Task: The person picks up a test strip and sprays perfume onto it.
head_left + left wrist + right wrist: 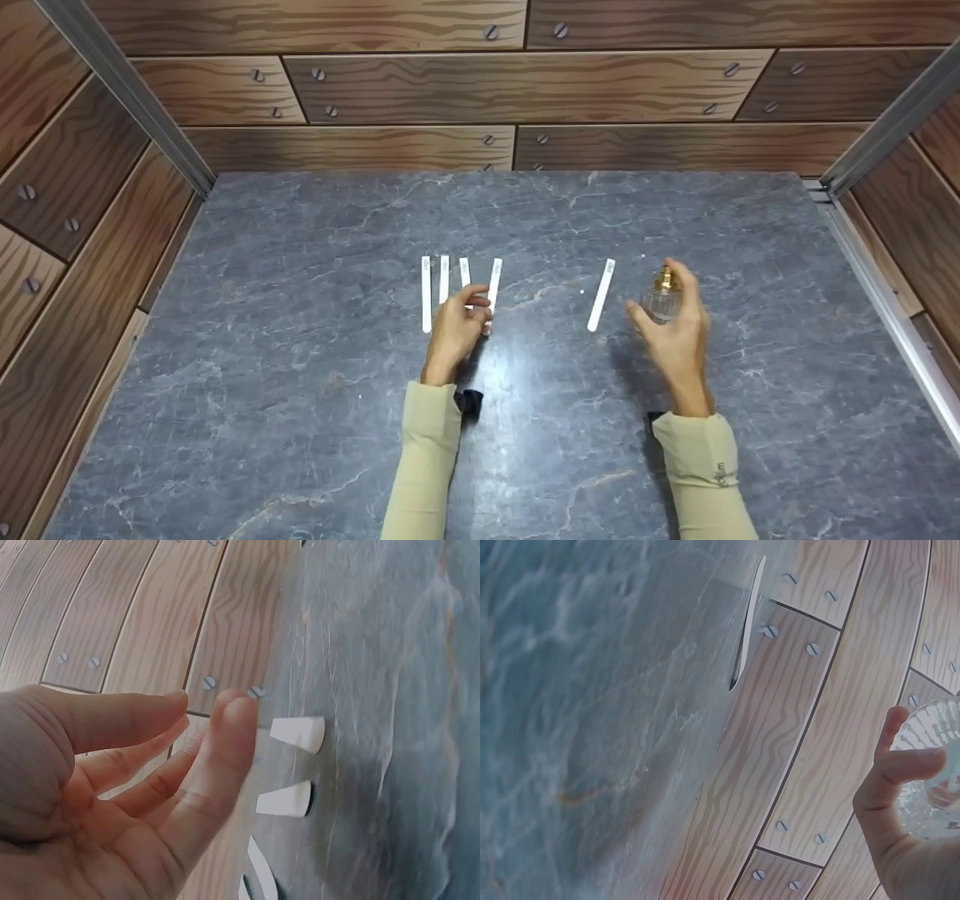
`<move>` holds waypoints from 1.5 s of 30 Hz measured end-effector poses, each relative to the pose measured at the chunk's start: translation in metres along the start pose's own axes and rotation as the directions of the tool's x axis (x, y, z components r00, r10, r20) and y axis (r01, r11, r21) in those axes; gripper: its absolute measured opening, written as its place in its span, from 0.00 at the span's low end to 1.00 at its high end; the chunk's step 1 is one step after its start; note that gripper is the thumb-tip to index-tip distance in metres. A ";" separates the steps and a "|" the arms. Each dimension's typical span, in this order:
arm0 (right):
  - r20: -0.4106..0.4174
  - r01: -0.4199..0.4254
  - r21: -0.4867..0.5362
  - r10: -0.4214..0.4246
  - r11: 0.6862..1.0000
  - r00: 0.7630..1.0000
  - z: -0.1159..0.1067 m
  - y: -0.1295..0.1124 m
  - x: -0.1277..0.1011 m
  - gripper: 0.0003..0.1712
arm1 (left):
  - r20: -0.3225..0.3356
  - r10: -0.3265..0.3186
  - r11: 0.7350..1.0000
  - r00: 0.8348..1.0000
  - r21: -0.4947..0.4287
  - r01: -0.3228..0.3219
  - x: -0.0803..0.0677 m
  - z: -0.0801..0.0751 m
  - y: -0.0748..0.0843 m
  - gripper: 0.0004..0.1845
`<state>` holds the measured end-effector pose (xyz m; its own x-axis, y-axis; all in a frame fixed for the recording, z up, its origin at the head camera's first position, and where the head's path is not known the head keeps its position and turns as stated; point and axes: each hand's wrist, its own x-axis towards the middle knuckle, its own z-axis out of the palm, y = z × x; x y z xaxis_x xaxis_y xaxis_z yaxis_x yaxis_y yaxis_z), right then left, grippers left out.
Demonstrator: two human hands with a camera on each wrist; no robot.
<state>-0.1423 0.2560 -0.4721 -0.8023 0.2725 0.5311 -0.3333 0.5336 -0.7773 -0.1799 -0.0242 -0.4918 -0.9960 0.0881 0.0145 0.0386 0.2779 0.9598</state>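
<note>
In the head view my right hand [681, 334] holds a small clear glass perfume bottle [661, 306] with a gold spray top [665, 279], its index finger on the top. The right wrist view shows the bottle's ribbed glass base [922, 802] in the fingers. Just right of centre on the table a lone white paper test strip [600, 295] lies slanted, left of the bottle. My left hand [457, 326] hovers over a row of several similar strips [426, 294], partly hiding some. Its thumb and fingers are loosely bent, and the left wrist view shows nothing between them.
The grey marbled table [300, 420] is bounded by wood-patterned panels [525, 86] at the back and both sides. Metal profiles [892, 315] run along the side edges. A few tiny white specks [582, 292] lie near the lone strip.
</note>
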 end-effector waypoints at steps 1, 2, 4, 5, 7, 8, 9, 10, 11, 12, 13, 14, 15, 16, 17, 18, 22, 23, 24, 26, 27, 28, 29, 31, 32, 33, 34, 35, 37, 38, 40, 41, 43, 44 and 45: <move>0.001 0.003 0.002 -0.003 1.000 1.000 0.000 0.000 0.000 0.41 | -0.004 0.003 1.000 1.000 0.010 -0.003 0.000 -0.001 0.000 0.20; 0.001 0.005 0.005 -0.005 1.000 1.000 0.001 0.000 0.000 0.41 | -0.008 0.003 1.000 1.000 0.020 -0.003 0.001 -0.002 0.000 0.20; -0.002 0.010 0.005 -0.010 1.000 1.000 0.002 0.000 0.001 0.41 | -0.008 0.011 0.999 1.000 0.032 -0.010 0.001 -0.004 -0.001 0.20; -0.003 0.010 0.005 -0.010 1.000 1.000 0.002 0.000 0.001 0.41 | -0.005 0.008 0.999 1.000 0.033 -0.008 0.001 -0.005 -0.001 0.20; -0.004 0.012 0.002 -0.012 1.000 1.000 0.003 0.000 0.002 0.41 | -0.001 0.007 0.999 1.000 0.036 -0.007 0.001 -0.007 -0.002 0.20; -0.004 0.012 -0.002 -0.012 1.000 1.000 0.003 0.000 0.002 0.41 | 0.000 0.006 0.999 1.000 0.039 -0.006 0.001 -0.007 -0.003 0.21; -0.001 0.012 -0.005 -0.012 1.000 1.000 0.003 0.000 0.002 0.41 | -0.001 0.004 0.999 1.000 0.043 -0.004 0.001 -0.008 -0.003 0.21; 0.001 0.010 -0.008 -0.010 1.000 1.000 0.004 0.000 0.002 0.41 | -0.006 0.008 0.999 1.000 0.053 -0.008 0.001 -0.008 -0.003 0.21; 0.002 0.006 -0.011 -0.006 1.000 1.000 0.004 -0.001 0.002 0.41 | -0.010 0.014 0.998 1.000 0.066 -0.013 0.001 -0.007 -0.004 0.21; 0.002 0.006 -0.013 -0.006 1.000 1.000 0.004 0.000 0.001 0.41 | -0.011 0.016 0.997 1.000 0.078 -0.016 0.002 -0.007 -0.005 0.21; 0.001 0.006 -0.019 -0.006 1.000 1.000 0.004 0.000 0.001 0.41 | -0.011 0.021 0.996 1.000 0.091 -0.019 0.002 -0.006 -0.006 0.21; -0.001 0.004 -0.025 -0.004 1.000 1.000 0.004 0.000 0.000 0.41 | -0.013 0.027 0.994 1.000 0.110 -0.025 0.002 -0.005 -0.006 0.21; -0.003 0.007 -0.031 -0.007 1.000 1.000 0.003 0.001 -0.001 0.41 | -0.015 0.034 0.991 0.999 0.134 -0.032 0.002 -0.004 -0.007 0.21; -0.005 0.010 -0.036 -0.010 0.999 1.000 0.003 0.002 -0.001 0.41 | -0.016 0.042 0.987 0.999 0.155 -0.039 0.002 -0.003 -0.008 0.21; -0.007 0.014 -0.038 -0.014 0.999 1.000 0.003 0.002 -0.001 0.41 | -0.017 0.045 0.984 0.999 0.174 -0.041 0.002 -0.001 -0.008 0.21; -0.007 0.020 -0.042 -0.020 0.999 1.000 0.004 0.002 -0.001 0.41 | -0.018 0.045 0.981 0.999 0.189 -0.041 0.002 0.000 -0.009 0.21; -0.002 0.022 -0.045 -0.022 0.999 1.000 0.005 0.000 0.001 0.41 | -0.030 0.073 0.975 0.997 0.214 -0.065 0.004 0.001 -0.009 0.21; 0.000 0.020 -0.040 -0.020 0.999 1.000 0.005 0.000 0.001 0.41 | -0.033 0.080 0.974 0.996 0.215 -0.071 0.004 0.001 -0.009 0.21; 0.002 0.017 -0.035 -0.017 0.999 1.000 0.005 0.000 0.001 0.41 | -0.035 0.086 0.974 0.996 0.215 -0.077 0.004 0.001 -0.009 0.21; 0.007 0.010 -0.021 -0.009 1.000 1.000 0.004 0.001 0.001 0.41 | -0.038 0.097 0.970 0.995 0.227 -0.086 0.005 0.001 -0.009 0.21; 0.009 0.006 -0.016 -0.005 1.000 1.000 0.004 0.001 0.001 0.41 | -0.038 0.104 0.967 0.994 0.238 -0.092 0.005 0.002 -0.009 0.20; 0.011 0.002 -0.010 -0.002 1.000 1.000 0.004 0.002 0.001 0.41 | -0.036 0.108 0.964 0.993 0.248 -0.096 0.005 0.002 -0.010 0.20; 0.011 -0.004 -0.008 0.004 1.000 1.000 0.004 0.002 0.001 0.42 | -0.034 0.110 0.962 0.993 0.257 -0.098 0.005 0.003 -0.011 0.20; 0.010 -0.012 -0.007 0.013 1.000 1.000 0.005 0.001 0.001 0.42 | -0.031 0.122 0.954 0.992 0.281 -0.108 0.005 0.004 -0.012 0.19; 0.009 -0.014 -0.007 0.014 1.000 1.000 0.005 0.001 0.001 0.42 | -0.033 0.130 0.951 0.991 0.288 -0.115 0.005 0.005 -0.012 0.19; 0.010 -0.013 -0.005 0.013 1.000 1.000 0.005 0.000 0.001 0.42 | -0.039 0.138 0.947 0.990 0.299 -0.120 0.005 0.005 -0.013 0.19; 0.010 -0.010 -0.003 0.010 1.000 1.000 0.005 0.000 0.002 0.42 | -0.047 0.145 0.944 0.988 0.307 -0.124 0.006 0.006 -0.013 0.19; 0.008 -0.008 -0.005 0.008 1.000 1.000 0.005 -0.001 0.002 0.42 | -0.055 0.146 0.943 0.988 0.311 -0.122 0.006 0.006 -0.013 0.19; 0.001 -0.001 -0.007 0.001 1.000 1.000 0.005 -0.001 0.003 0.42 | -0.068 0.142 0.944 0.988 0.309 -0.114 0.006 0.006 -0.012 0.19; -0.002 0.000 -0.008 0.000 1.000 1.000 0.005 0.000 0.004 0.42 | -0.072 0.135 0.946 0.988 0.307 -0.107 0.006 0.007 -0.012 0.20; -0.007 0.002 -0.015 -0.002 1.000 1.000 0.004 0.001 0.003 0.42 | -0.077 0.117 0.949 0.990 0.302 -0.088 0.006 0.008 -0.012 0.20; -0.007 0.005 -0.022 -0.006 1.000 1.000 0.004 0.002 0.003 0.42 | -0.079 0.105 0.951 0.991 0.300 -0.077 0.006 0.009 -0.011 0.20; -0.002 0.014 -0.028 -0.014 1.000 1.000 0.005 0.004 0.002 0.42 | -0.087 0.095 0.950 0.992 0.306 -0.064 0.006 0.011 -0.011 0.21; 0.001 0.019 -0.033 -0.019 0.999 1.000 0.005 0.004 0.001 0.42 | -0.093 0.093 0.948 0.991 0.312 -0.060 0.006 0.012 -0.010 0.21; 0.002 0.023 -0.039 -0.023 0.999 1.000 0.005 0.005 0.001 0.42 | -0.100 0.093 0.948 0.991 0.314 -0.057 0.006 0.013 -0.009 0.21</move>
<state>-0.1473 0.2550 -0.4773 -0.7955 0.2580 0.5482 -0.3324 0.5706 -0.7509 -0.1850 -0.0140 -0.5042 -0.9911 0.0179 0.1317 0.1191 0.5590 0.8206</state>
